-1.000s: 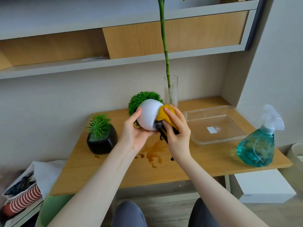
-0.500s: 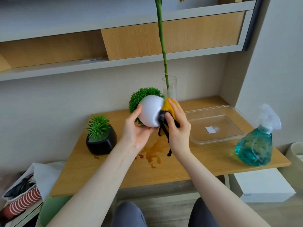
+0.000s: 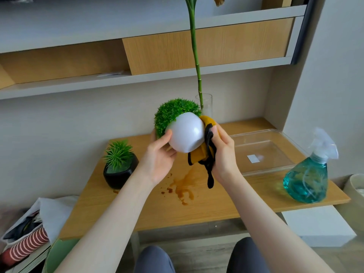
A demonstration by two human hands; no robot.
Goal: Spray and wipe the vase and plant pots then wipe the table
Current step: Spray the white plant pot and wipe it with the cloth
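Aloft, left hand (image 3: pixel 160 158) cradles white pot (image 3: pixel 186 134); right hand (image 3: pixel 223 154) presses cloth (image 3: pixel 204 143).

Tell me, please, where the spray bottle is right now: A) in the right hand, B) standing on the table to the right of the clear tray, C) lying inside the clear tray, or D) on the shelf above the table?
B: the spray bottle stands upright on the table just right of the clear tray, untouched, while the left hand holds the white pot and the right hand presses the cloth against it.
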